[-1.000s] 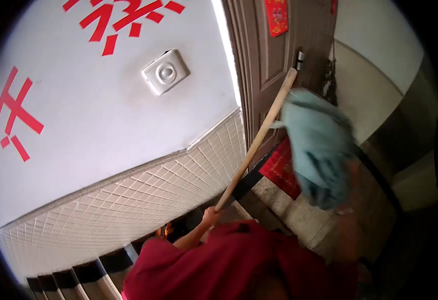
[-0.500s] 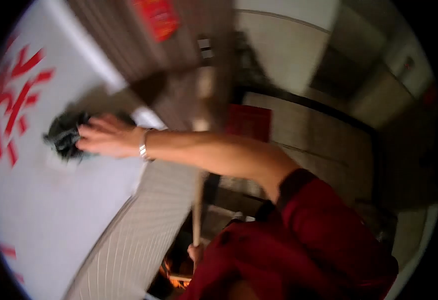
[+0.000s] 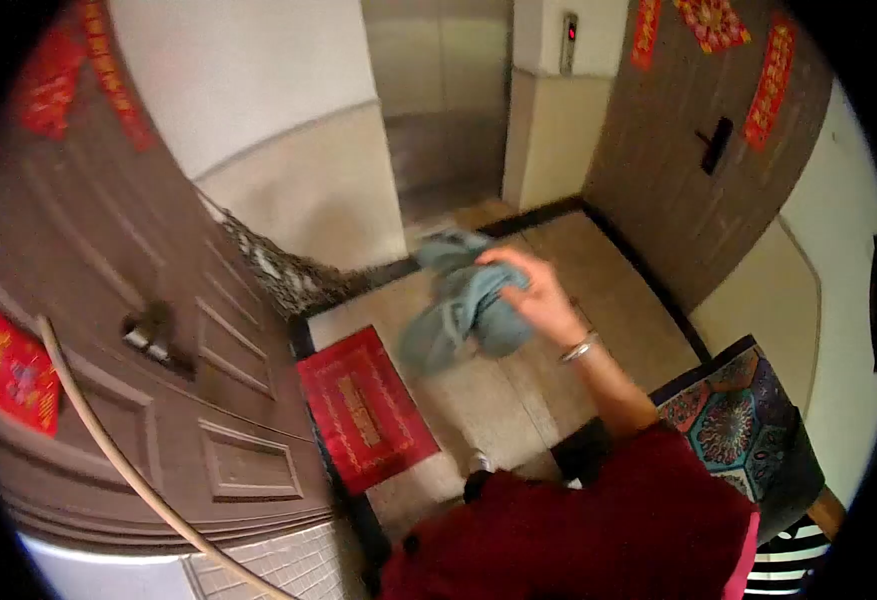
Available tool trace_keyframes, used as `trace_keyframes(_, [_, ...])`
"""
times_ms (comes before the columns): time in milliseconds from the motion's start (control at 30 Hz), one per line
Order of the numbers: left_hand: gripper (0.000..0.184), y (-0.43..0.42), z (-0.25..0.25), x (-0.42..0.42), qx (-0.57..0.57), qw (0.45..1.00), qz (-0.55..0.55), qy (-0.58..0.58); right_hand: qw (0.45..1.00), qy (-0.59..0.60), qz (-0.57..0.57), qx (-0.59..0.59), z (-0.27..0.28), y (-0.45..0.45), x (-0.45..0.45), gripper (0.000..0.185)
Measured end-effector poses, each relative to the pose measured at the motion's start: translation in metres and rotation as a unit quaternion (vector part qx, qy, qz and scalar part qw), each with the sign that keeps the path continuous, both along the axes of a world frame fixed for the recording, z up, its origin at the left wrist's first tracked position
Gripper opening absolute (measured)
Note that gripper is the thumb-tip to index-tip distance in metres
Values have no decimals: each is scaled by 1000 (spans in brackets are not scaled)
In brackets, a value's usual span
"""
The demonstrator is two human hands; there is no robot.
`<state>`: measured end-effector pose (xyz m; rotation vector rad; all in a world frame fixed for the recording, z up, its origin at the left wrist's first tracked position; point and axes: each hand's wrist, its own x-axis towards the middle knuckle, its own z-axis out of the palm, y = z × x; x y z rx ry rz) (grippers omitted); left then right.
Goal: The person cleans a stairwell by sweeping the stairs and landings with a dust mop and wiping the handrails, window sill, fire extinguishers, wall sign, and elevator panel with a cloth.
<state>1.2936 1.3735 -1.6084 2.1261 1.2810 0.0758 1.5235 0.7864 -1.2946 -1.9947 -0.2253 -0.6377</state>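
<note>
My right hand, with a silver bracelet at the wrist, is closed on a grey-green cloth. The bunched cloth hangs in loose folds and is partly blurred. It is held in the air above the tiled floor, apart from the walls and doors. A long pale wooden pole slants across the lower left, in front of the brown door. Its lower end runs out of the picture. My left hand is outside the view.
A red doormat lies before the left door. Metal elevator doors stand at the back, and another brown door is at the right. A patterned cover lies over something at lower right. Red decorations hang on the doors.
My right hand has come away from the white surface with red characters, bringing the cloth along. The view has swung toward the elevator and doors. My left hand, earlier on the pole, has left the view.
</note>
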Motion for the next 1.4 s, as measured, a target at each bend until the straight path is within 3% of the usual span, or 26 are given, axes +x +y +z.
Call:
trace_keyframes(100, [27,-40,-3,82,-14,998,-18,-53,988,51,-139,-53,-55,-108,-6,39])
trace_keyframes(167, [27,-112,18,147,-5,993,-35,-113,978,48,-201,30,-94,-161,-1,36])
trace_keyframes(233, [26,-131,13,199,-127,968,-171,-132,953,50,-268,130,-124,-192,5,34])
trace_keyframes(267, [25,-151,12,229,-160,956,-152,-194,943,77,-284,152,-136,-206,10,34])
trace_keyframes(300, [23,-196,53,260,-106,954,-218,-174,942,78,-287,153,-146,-219,17,34])
trace_keyframes(333, [22,-198,49,286,-217,920,-247,-213,942,75,-290,153,-155,-228,22,34])
trace_keyframes(400, [21,-238,54,341,-292,892,-199,-280,940,84,-295,147,-159,-244,39,35])
trace_keyframes(433, [20,-272,68,367,-253,913,-181,-264,939,82,-303,142,-152,-252,44,34])
trace_keyframes(467, [18,-291,55,401,-324,869,-172,-333,937,84,-311,138,-151,-263,54,34])
trace_keyframes(533, [14,-339,61,463,-339,841,-267,-326,929,78,-333,141,-162,-289,73,35])
trace_keyframes(567, [15,-366,72,493,-280,848,-371,-255,918,86,-348,170,-167,-302,76,35])
trace_keyframes(633, [21,-429,62,566,-310,843,-337,-281,895,92,-380,215,-156,-329,89,36])
trace_keyframes(767, [24,-558,71,672,-235,793,-446,-343,850,99,-515,50,-158,-384,92,38])
trace_keyframes(833, [27,-615,62,729,-276,762,-460,-363,841,67,-520,134,-155,-402,85,38])
trace_keyframes(867, [30,-657,84,743,-298,758,-451,-366,834,43,-523,172,-155,-412,83,38])
trace_keyframes(933, [35,-710,88,794,-304,751,-439,-387,803,34,-565,184,-161,-426,81,37])
trace_keyframes(1000, [37,-771,88,833,-312,751,-394,-428,787,87,-598,125,-173,-457,77,35])
trace_keyframes(1067, [36,-820,74,868,-359,703,-399,-467,804,0,-568,174,-197,-489,86,35])
trace_keyframes(1100, [36,-840,57,883,-366,688,-416,-469,805,20,-571,162,-204,-511,90,36])
trace_keyframes(1167, [35,-876,31,902,-364,717,-400,-439,807,57,-570,142,-208,-547,100,37])
trace_keyframes(1200, [34,-897,11,922,-357,675,-440,-473,784,96,-597,136,-201,-567,127,39])
trace_keyframes(1233, [31,-918,-22,944,-361,673,-439,-473,801,88,-578,128,-194,-595,146,39])
trace_keyframes(1333, [23,-966,-83,968,-238,760,-444,-411,833,50,-542,99,-177,-671,187,42])
trace_keyframes(1400, [18,-1013,-70,956,-287,635,-622,-358,833,15,-550,64,-162,-746,232,45])
